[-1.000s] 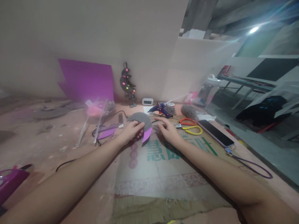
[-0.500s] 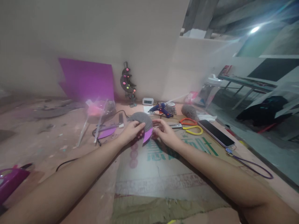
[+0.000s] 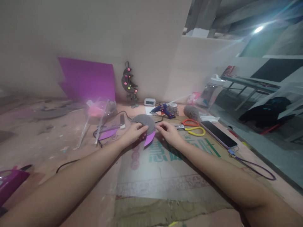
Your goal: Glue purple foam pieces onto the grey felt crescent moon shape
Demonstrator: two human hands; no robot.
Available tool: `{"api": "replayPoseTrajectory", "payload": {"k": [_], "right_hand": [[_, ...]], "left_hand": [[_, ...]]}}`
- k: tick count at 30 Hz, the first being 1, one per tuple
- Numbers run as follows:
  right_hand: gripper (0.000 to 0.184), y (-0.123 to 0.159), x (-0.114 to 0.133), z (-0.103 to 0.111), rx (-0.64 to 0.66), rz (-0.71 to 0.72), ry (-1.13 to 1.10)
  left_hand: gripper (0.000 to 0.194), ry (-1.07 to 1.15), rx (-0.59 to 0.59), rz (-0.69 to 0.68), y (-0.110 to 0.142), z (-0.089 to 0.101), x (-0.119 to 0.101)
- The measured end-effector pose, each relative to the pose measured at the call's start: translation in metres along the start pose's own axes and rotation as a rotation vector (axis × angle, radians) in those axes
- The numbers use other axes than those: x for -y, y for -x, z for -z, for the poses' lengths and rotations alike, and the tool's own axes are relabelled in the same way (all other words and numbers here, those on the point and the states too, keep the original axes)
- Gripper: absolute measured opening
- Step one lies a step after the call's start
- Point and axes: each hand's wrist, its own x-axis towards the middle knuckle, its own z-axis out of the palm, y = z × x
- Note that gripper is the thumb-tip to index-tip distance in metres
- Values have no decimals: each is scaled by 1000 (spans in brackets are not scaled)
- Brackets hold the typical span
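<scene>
My left hand (image 3: pixel 133 133) grips a purple crescent piece partly wrapped in grey yarn (image 3: pixel 146 124), holding it just above the cardboard sheet (image 3: pixel 165 170). My right hand (image 3: pixel 168 132) meets the piece at its right edge, its fingers pinched on the grey yarn there. A grey yarn ball (image 3: pixel 191 112) lies beyond my right hand. A blue glue gun (image 3: pixel 163 110) rests behind the piece.
Orange and yellow scissors (image 3: pixel 193 126) and a phone (image 3: pixel 219 133) with a purple strap lie to the right. A purple sheet (image 3: pixel 88 78), a finished moon ornament (image 3: pixel 129 82) and a small clock (image 3: pixel 149 101) stand at the wall. A plastic bag (image 3: pixel 98 110) and cable sit left.
My right hand has come in from flat on the cardboard to the right edge of the wrapped piece and closed its fingers on the yarn. The left hand has kept its hold.
</scene>
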Motion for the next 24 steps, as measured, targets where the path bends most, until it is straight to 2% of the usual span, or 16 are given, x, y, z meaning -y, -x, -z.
{"api": "replayPoseTrajectory", "payload": {"k": [7,15,24], "right_hand": [[23,1,0,0,-23,-10,16],[23,1,3,1,-15,-33,2],[25,1,1,-1,53,-10,10]], "left_hand": [[42,-5,34,12,0,0,1],[41,68,0,25,1,-1,-1],[39,64,22,24,2,1,1]]}}
